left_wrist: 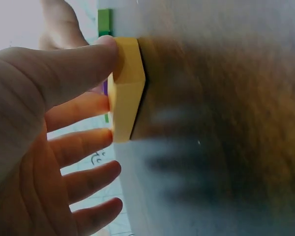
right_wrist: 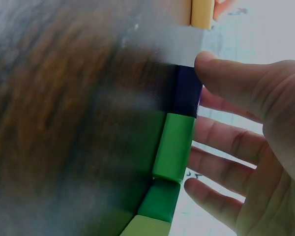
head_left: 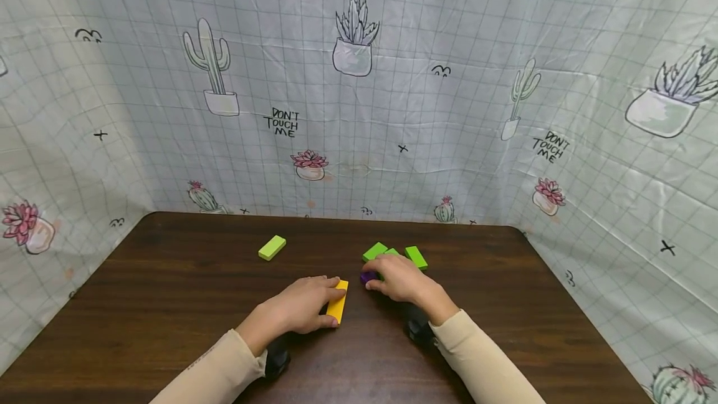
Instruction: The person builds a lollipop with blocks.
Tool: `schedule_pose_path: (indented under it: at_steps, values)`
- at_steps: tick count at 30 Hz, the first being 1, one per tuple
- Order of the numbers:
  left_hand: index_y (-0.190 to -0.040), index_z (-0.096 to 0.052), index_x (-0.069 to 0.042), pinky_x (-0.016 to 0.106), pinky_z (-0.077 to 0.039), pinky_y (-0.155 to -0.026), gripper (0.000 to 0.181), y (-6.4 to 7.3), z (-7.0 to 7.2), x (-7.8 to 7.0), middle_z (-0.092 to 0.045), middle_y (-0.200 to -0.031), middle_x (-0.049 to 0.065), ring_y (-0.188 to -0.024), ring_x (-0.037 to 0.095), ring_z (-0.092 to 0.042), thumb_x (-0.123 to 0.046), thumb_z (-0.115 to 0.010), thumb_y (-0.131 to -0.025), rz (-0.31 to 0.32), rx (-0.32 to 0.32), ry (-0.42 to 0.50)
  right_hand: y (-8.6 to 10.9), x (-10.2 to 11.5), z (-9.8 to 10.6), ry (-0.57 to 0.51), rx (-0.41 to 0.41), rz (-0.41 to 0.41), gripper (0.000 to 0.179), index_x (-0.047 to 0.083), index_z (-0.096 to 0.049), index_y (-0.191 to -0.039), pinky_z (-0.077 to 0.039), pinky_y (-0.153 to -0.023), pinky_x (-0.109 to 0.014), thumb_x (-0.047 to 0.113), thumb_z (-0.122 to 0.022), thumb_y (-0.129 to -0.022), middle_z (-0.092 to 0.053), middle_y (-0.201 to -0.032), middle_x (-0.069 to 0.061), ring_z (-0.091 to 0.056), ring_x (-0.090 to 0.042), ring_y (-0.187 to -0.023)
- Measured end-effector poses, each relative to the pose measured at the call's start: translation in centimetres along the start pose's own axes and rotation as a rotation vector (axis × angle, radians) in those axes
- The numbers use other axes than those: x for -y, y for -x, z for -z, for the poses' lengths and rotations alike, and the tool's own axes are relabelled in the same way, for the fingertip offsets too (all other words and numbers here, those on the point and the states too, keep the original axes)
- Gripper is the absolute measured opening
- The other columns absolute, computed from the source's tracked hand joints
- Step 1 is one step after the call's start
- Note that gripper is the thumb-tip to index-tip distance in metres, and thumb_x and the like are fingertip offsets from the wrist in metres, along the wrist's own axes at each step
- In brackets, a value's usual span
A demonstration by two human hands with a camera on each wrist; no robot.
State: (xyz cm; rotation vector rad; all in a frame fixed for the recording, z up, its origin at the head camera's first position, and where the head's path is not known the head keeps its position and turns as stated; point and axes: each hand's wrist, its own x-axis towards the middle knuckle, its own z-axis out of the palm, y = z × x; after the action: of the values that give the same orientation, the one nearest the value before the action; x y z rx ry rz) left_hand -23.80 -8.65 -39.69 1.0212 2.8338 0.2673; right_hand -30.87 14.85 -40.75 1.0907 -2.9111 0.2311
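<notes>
A flat yellow block [head_left: 338,305] lies on the table under my left hand [head_left: 300,305]. The thumb holds its near end, while the index and middle fingertips rest along it; in the left wrist view the other fingers [left_wrist: 96,181] spread free. To the right, my right hand [head_left: 399,276] grips a dark purple block [right_wrist: 188,91], with the thumb at its near end and fingers over the far side. Right beside the purple block sits a green block [right_wrist: 174,147], mostly covered by this hand in the head view.
Just past my right hand lie more green blocks, one at the left [head_left: 374,250] and one at the right [head_left: 416,257]. A lime block [head_left: 272,247] lies alone at the back left. A patterned curtain [head_left: 359,117] surrounds the dark wooden table [head_left: 185,279].
</notes>
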Motion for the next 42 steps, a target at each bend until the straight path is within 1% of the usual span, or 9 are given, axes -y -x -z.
schedule_pose_path:
  at_steps: [6, 13, 18, 22, 25, 30, 34, 38, 42]
  values:
    - [-0.134, -0.057, -0.012, 0.046, -0.034, -0.107, 0.057, 0.7, 0.1, -0.6, -0.046, -0.144, 0.012, -0.132, 0.030, -0.042, -0.041, -0.069, -0.087, -0.023, -0.003, -0.028, 0.0, 0.2, 0.2, -0.025, 0.007, -0.008, 0.033, 0.015, -0.067, -0.117, -0.050, -0.084, -0.036, 0.032, -0.069, -0.089, -0.066, -0.106, 0.003, -0.060, -0.014, -0.095]
    - [-0.133, -0.059, -0.013, 0.046, -0.036, -0.105, 0.055, 1.3, -0.1, -1.1, -0.046, -0.142, 0.014, -0.130, 0.030, -0.044, -0.041, -0.069, -0.086, -0.044, -0.025, -0.039, -0.2, 0.4, 0.3, -0.037, -0.009, -0.073, 0.033, 0.012, -0.070, -0.112, -0.051, -0.080, -0.037, 0.033, -0.072, -0.086, -0.067, -0.100, 0.003, -0.061, -0.016, -0.092]
    - [-0.133, -0.059, -0.014, 0.045, -0.037, -0.104, 0.055, 1.6, -0.4, -1.1, -0.046, -0.142, 0.016, -0.129, 0.031, -0.045, -0.042, -0.069, -0.086, -0.058, -0.043, -0.044, -0.5, 0.6, 0.3, -0.068, 0.000, -0.033, 0.031, 0.009, -0.069, -0.114, -0.051, -0.081, -0.035, 0.025, -0.072, -0.087, -0.068, -0.103, 0.001, -0.061, -0.014, -0.092]
    - [-0.135, -0.057, -0.014, 0.046, -0.038, -0.103, 0.056, 2.0, -0.3, -1.2, -0.044, -0.144, 0.016, -0.129, 0.031, -0.045, -0.042, -0.068, -0.087, -0.058, -0.025, -0.011, -0.8, 0.8, 0.3, -0.068, 0.010, -0.014, 0.031, 0.006, -0.067, -0.117, -0.050, -0.085, -0.036, 0.019, -0.069, -0.089, -0.067, -0.108, -0.003, -0.061, -0.016, -0.095]
    - [-0.136, -0.056, -0.015, 0.047, -0.039, -0.102, 0.056, 2.3, -0.2, -1.2, -0.043, -0.145, 0.015, -0.128, 0.031, -0.045, -0.041, -0.068, -0.088, -0.052, -0.008, 0.008, -1.1, 1.0, 0.2, -0.048, 0.015, -0.013, 0.031, 0.009, -0.067, -0.118, -0.050, -0.084, -0.035, 0.018, -0.069, -0.089, -0.066, -0.107, -0.002, -0.060, -0.016, -0.095]
    - [-0.136, -0.056, -0.015, 0.047, -0.038, -0.102, 0.055, 2.5, -0.4, -1.4, -0.045, -0.144, 0.014, -0.128, 0.032, -0.045, -0.039, -0.069, -0.087, -0.045, -0.021, -0.004, -1.2, 1.2, 0.3, -0.049, 0.030, 0.009, 0.030, 0.015, -0.068, -0.118, -0.050, -0.079, -0.032, 0.018, -0.070, -0.088, -0.064, -0.102, 0.000, -0.057, -0.013, -0.088]
    - [-0.136, -0.056, -0.013, 0.048, -0.037, -0.103, 0.059, 2.5, -0.7, -1.6, -0.047, -0.142, 0.014, -0.128, 0.032, -0.045, -0.040, -0.070, -0.086, -0.037, -0.044, -0.005, -1.3, 1.5, 0.3, -0.057, 0.032, 0.027, 0.031, 0.015, -0.069, -0.118, -0.050, -0.077, -0.032, 0.020, -0.070, -0.088, -0.066, -0.103, 0.002, -0.057, -0.012, -0.087]
    - [-0.137, -0.054, -0.012, 0.049, -0.037, -0.103, 0.061, 2.6, -0.9, -1.9, -0.048, -0.142, 0.012, -0.128, 0.032, -0.046, -0.043, -0.068, -0.086, -0.025, -0.041, 0.008, -1.3, 1.7, 0.1, -0.072, 0.048, 0.026, 0.033, 0.015, -0.067, -0.122, -0.050, -0.079, -0.031, 0.022, -0.068, -0.090, -0.066, -0.107, 0.002, -0.058, -0.012, -0.089]
    - [-0.137, -0.054, -0.013, 0.049, -0.038, -0.102, 0.062, 2.7, -0.9, -2.0, -0.047, -0.142, 0.011, -0.128, 0.030, -0.046, -0.046, -0.068, -0.086, -0.045, -0.027, -0.010, -1.3, 1.9, -0.1, -0.109, 0.068, 0.008, 0.035, 0.014, -0.064, -0.125, -0.050, -0.084, -0.033, 0.024, -0.066, -0.091, -0.065, -0.110, 0.002, -0.059, -0.012, -0.094]
